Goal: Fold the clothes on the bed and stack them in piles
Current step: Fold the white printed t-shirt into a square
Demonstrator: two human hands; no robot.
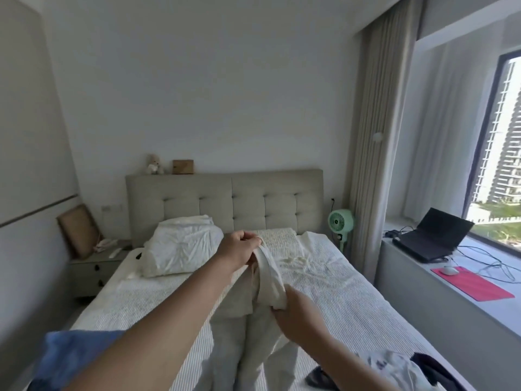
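Head-worn view, facing forward and down, bed (338,292) close below

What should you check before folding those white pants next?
1. Left hand grips the waistband of the white pants: ok.
2. Right hand grips the other end of the waistband: ok.
3. Legs hang straight: cannot tell, lower part out of view.
4. Bare bed ahead for laying them down: ok.
5. Blue garment and dark clothes away from the pants: ok.

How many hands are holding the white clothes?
2. The left hand grips the white garment at its far top end; the right hand grips its nearer end, above the bed.
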